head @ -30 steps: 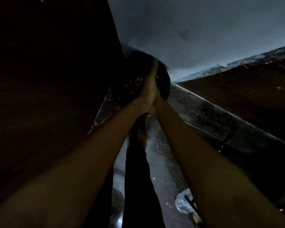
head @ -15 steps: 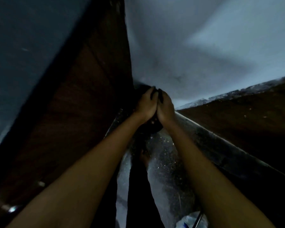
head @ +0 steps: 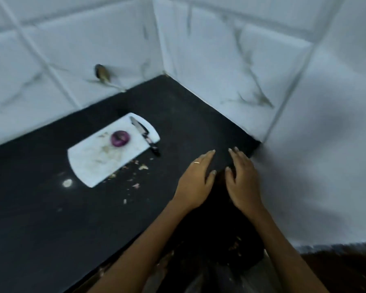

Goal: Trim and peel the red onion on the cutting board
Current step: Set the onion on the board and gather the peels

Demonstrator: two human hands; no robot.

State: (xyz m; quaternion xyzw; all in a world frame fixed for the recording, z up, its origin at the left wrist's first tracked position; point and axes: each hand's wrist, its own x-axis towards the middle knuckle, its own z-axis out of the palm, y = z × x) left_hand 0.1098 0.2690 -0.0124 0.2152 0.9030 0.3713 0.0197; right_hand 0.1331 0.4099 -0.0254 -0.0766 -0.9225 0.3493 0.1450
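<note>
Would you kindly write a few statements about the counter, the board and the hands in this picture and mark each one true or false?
1. The red onion lies on the white cutting board. True.
2. The knife is held in the right hand. False: it lies on the board's right edge, its handle reaching onto the black counter, and both hands are empty.
3. The left hand wears a ring. True.
4. Both hands are over the board. False: they are open, well to its right, near the counter's edge.
5. Peel scraps lie on the counter beside the board. True.
6. A spoon lies on the board. False: it leans against the tiled wall.
</note>
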